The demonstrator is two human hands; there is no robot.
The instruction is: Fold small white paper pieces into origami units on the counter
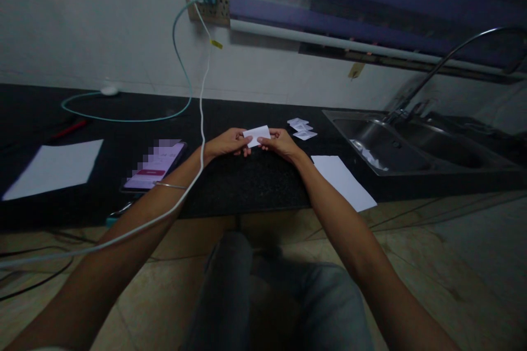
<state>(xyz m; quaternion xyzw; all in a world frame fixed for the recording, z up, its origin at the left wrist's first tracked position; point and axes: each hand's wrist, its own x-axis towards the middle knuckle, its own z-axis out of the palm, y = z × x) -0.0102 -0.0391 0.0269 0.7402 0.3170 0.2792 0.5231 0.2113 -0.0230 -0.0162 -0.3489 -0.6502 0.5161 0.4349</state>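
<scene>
A small white piece of paper [257, 134] is held up between both hands above the black counter [247, 186]. My left hand [229, 142] pinches its left side, thumb on the near face and fingers behind. On the right side my right hand [281, 143] grips it the same way, the two thumbs nearly meeting at the middle. Just beyond my right hand lie several small folded white papers [302, 128]. A larger white sheet [343, 180] rests by my right forearm, reaching the counter's front edge.
Left of my forearm lies a phone [158, 164] with a lit screen, and farther left another white sheet [57, 167] and a red-handled tool [69, 129]. A white cable [201, 104] hangs from the wall socket [206, 4] across my left arm. A steel sink [395, 145] is at right.
</scene>
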